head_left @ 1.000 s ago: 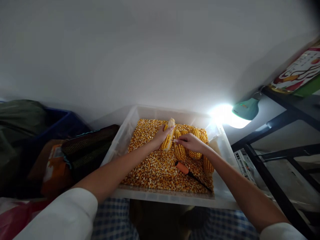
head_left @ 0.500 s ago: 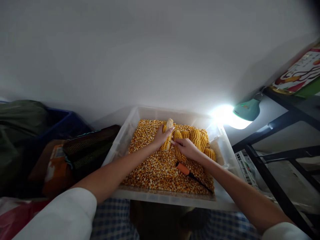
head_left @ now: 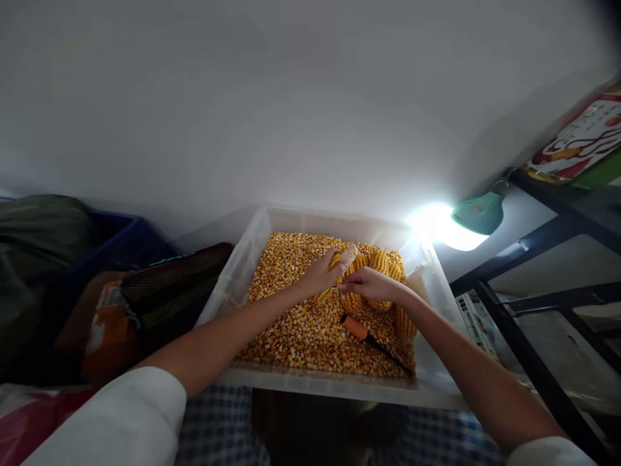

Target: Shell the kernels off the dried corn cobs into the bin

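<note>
Inside the tub [head_left: 339, 387], near its middle, the left hand [head_left: 321, 274] grasps a cob [head_left: 348, 253]; the right hand [head_left: 365, 283] pinches a thin tool [head_left: 335, 286]. The cob should be light, stiff, ridged, best gripped around its pale end.

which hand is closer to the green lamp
Right. The right hand is lower than and to the left of the green lamp in the picture; the left hand is farther left from it, gripping a corn cob.
</note>
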`<state>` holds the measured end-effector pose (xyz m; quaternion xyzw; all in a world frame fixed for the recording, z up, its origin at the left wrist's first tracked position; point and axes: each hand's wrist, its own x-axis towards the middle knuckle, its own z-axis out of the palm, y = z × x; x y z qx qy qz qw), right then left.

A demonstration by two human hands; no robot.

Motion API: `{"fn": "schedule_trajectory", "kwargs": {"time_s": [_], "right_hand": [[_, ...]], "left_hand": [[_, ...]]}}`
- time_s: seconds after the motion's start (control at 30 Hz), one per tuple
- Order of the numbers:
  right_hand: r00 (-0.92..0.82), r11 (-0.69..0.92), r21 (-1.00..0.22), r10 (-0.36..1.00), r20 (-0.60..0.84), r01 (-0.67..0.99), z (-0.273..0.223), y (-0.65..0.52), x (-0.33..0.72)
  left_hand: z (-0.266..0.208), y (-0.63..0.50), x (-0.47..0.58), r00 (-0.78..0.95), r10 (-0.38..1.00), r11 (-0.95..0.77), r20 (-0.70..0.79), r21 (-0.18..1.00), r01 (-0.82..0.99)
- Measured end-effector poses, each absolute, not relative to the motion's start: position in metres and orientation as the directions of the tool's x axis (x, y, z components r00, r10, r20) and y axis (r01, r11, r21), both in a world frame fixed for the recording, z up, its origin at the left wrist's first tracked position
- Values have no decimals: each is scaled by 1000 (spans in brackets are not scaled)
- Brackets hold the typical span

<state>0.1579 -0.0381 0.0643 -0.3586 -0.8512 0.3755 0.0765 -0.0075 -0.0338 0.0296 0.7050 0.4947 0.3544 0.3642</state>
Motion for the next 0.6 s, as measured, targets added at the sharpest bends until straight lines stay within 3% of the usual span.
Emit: {"fn": "schedule_trajectory", "kwargs": {"time_s": [0.13, 0.27, 0.4, 0.5, 0.6], "right_hand": [[-705, 455, -677, 697, -134, 578, 68, -36, 160], [-656, 446, -653, 748, -104, 613, 73, -33, 163], [-642, 450, -639, 761, -90, 624, 73, -31, 165], [-625, 450, -629, 777, -74, 634, 73, -31, 164], [-601, 435, -631, 797, -61, 642, 74, -31, 164]], "left_hand": [[23, -24, -4, 169, 980, -151, 103, 940, 307], [16, -11, -6, 62, 994, 86, -89, 995, 60], [17, -8, -15, 182, 956, 260, -231, 953, -156], [19, -9, -19, 275, 928, 313, -251, 926, -211], [20, -8, -20, 231, 942, 292, -243, 933, -209]]}}
